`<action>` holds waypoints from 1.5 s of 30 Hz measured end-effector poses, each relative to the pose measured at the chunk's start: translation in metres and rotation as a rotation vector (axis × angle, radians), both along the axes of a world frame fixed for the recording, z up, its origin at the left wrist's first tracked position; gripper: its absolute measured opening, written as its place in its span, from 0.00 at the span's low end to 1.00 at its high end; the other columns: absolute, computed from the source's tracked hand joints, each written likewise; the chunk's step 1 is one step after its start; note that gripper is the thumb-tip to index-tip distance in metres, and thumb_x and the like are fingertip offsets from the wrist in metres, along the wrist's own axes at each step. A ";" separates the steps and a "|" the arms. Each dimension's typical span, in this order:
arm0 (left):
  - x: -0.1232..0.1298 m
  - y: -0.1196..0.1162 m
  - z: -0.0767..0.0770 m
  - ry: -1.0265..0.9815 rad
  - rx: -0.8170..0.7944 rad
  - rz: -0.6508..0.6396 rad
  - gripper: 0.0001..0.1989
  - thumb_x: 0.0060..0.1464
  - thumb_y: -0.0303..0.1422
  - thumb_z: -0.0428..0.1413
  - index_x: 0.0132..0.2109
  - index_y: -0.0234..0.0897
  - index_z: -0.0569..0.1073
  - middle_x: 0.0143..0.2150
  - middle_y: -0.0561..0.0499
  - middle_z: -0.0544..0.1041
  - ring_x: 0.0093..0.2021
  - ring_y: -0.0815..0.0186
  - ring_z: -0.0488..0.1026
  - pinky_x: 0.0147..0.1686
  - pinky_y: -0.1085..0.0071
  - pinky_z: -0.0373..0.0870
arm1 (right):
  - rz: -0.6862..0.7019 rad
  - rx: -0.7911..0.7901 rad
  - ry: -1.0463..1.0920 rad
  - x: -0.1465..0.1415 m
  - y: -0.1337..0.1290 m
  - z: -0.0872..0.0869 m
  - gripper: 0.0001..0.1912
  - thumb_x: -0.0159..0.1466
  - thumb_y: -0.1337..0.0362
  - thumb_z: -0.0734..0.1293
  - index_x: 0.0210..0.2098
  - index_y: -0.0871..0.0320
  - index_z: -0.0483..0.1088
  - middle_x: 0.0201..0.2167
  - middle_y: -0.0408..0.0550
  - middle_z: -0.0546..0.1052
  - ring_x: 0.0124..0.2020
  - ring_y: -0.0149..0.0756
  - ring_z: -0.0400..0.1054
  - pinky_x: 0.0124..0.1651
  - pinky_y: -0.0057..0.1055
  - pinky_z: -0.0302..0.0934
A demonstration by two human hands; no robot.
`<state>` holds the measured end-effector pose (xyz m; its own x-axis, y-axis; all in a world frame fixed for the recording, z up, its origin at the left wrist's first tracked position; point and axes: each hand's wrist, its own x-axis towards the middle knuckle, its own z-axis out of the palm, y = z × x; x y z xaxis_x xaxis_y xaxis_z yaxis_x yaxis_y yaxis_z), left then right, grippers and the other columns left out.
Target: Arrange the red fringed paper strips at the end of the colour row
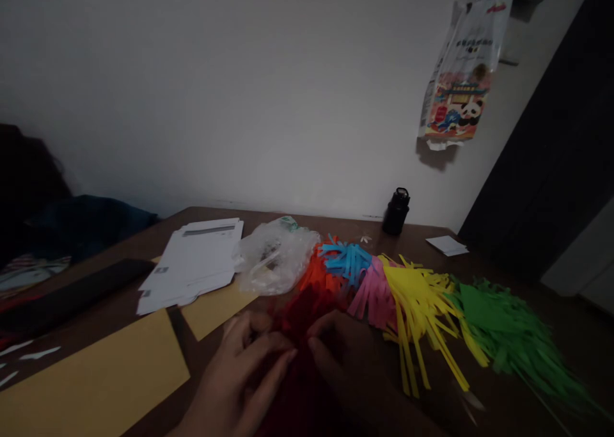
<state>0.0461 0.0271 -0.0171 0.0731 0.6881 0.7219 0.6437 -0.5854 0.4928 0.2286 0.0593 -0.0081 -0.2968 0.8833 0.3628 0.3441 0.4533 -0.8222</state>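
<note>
Left hand [249, 366] pinched dark red paper strips [307, 322] at lower centre | right hand [345, 354] gripped same strips beside it | orange, blue, pink, yellow [417, 309], green strips [503, 328] fanned rightward | plastic bag [275, 258] behind.

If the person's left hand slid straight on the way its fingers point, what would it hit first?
Probably the red paper strips: the left hand points up and right, its fingertips already on them. Beyond lie the orange strips, though depth is hard to judge.
</note>
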 end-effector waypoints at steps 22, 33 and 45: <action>0.006 -0.010 0.004 -0.029 -0.157 0.008 0.05 0.58 0.41 0.56 0.37 0.48 0.75 0.38 0.52 0.68 0.41 0.59 0.66 0.41 0.63 0.65 | -0.019 0.039 -0.001 -0.006 -0.002 0.001 0.05 0.58 0.67 0.65 0.31 0.56 0.74 0.29 0.43 0.77 0.31 0.33 0.71 0.35 0.27 0.60; 0.001 -0.003 -0.005 0.073 -0.123 -0.013 0.05 0.58 0.34 0.53 0.35 0.47 0.73 0.37 0.52 0.69 0.40 0.58 0.65 0.36 0.64 0.65 | -0.049 0.119 -0.030 -0.007 -0.004 -0.003 0.04 0.57 0.68 0.66 0.30 0.56 0.73 0.29 0.42 0.77 0.32 0.34 0.70 0.36 0.28 0.59; 0.007 -0.005 0.004 0.007 -0.200 -0.038 0.09 0.60 0.33 0.49 0.32 0.44 0.72 0.37 0.53 0.67 0.39 0.61 0.65 0.37 0.66 0.62 | 0.007 0.119 -0.088 -0.001 -0.001 -0.004 0.05 0.61 0.68 0.67 0.35 0.53 0.75 0.34 0.41 0.79 0.37 0.36 0.71 0.42 0.32 0.58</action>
<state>0.0530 0.0217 -0.0135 0.1062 0.8146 0.5703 0.6269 -0.5000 0.5975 0.2273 0.0584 -0.0121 -0.3379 0.8333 0.4376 0.4088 0.5487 -0.7292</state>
